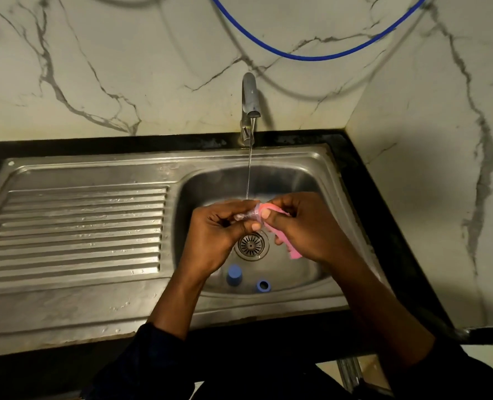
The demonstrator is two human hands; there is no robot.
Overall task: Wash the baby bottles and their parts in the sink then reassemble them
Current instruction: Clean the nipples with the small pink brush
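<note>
Nipple (pixel 243 216) of clear silicone is held above the sink basin (pixel 210 183), pinched in the curled fingers of the left hand (pixel 216 235) — the right hand (pixel 305 226) grips a pink piece (pixel 290 251) against it, thumb on top. Thin water from the faucet (pixel 251 96) falls onto both hands. Below, a blue cap (pixel 234 275) and a blue ring (pixel 263 285) lie near the drain (pixel 251 244).

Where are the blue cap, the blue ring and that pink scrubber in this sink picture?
blue cap (pixel 234 275): head view, on its rounded side wall.
blue ring (pixel 258 287): head view, on its left rim.
pink scrubber (pixel 290 249): head view, on its toothed lower end.
</note>
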